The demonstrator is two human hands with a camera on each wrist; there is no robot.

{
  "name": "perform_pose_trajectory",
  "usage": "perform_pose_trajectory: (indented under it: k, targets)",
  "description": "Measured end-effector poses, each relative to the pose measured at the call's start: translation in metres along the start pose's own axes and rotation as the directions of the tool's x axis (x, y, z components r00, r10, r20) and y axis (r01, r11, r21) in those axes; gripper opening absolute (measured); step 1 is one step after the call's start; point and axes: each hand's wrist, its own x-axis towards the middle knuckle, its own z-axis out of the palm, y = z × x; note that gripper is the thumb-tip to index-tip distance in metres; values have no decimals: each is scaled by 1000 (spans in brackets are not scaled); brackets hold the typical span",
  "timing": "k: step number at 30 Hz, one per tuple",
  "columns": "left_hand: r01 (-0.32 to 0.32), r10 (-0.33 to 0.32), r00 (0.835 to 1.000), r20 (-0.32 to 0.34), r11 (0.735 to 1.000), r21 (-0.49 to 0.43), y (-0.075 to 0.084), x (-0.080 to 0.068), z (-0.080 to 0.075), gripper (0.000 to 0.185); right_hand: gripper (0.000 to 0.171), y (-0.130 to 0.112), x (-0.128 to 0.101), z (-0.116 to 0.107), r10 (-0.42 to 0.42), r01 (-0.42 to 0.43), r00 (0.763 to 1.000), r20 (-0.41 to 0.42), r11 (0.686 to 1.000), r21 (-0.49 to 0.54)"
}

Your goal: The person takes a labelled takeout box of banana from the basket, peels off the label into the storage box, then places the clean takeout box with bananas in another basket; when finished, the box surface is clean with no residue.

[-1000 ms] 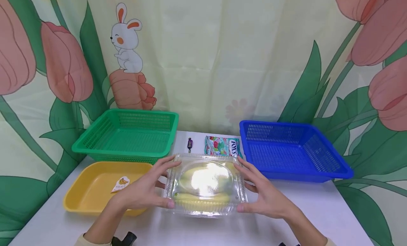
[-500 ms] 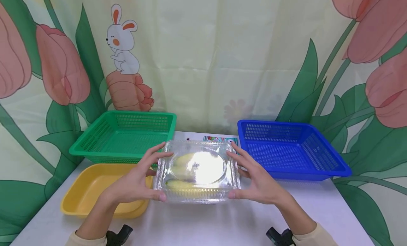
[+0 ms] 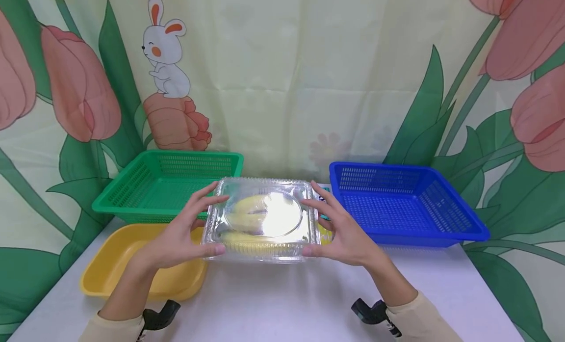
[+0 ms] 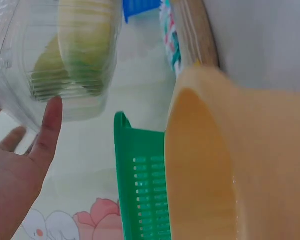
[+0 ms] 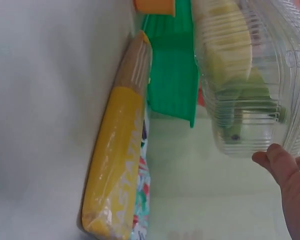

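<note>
A clear plastic box [image 3: 262, 217] with bananas [image 3: 249, 207] inside hangs above the table between my two hands. My left hand [image 3: 176, 239] grips its left side, thumb at the near edge and fingers spread toward the far corner. My right hand [image 3: 344, 234] grips the right side the same way. In the left wrist view the box [image 4: 55, 55] sits just past my left hand [image 4: 20, 170]. In the right wrist view the ribbed box [image 5: 250, 75] sits above my right hand [image 5: 290, 180].
A green basket [image 3: 167, 185] stands back left, with a yellow tray [image 3: 132, 263] in front of it. A blue basket [image 3: 406, 204] stands at the right. Under the box lie a yellow packet [image 5: 115, 165] and a candy bag [image 5: 142, 200]. The white table [image 3: 273, 302] runs toward me.
Both hands have lifted the box off the table and carried it up and slightly left. It now hides the candy bag and small sweet behind it.
</note>
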Motion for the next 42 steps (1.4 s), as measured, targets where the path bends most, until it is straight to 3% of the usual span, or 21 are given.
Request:
perform_pose_trajectory:
  k: [11, 24, 35, 42]
  targets:
    - [26, -27, 999, -35, 999, -32, -8, 1, -18, 84, 84, -1, 29, 9, -29, 29, 999, -22, 1000, 2]
    - [79, -73, 993, -95, 995, 55, -22, 5, -45, 89, 81, -3, 71, 28, -37, 37, 999, -3, 998, 42]
    - [108, -82, 988, -128, 972, 210, -24, 18, -74, 95, 85, 0, 112, 37, -23, 24, 1000, -4, 993, 111]
    - [132, -112, 985, -134, 980, 152, -31, 17, -89, 88, 85, 3, 129, 48, -49, 51, 999, -14, 987, 150]
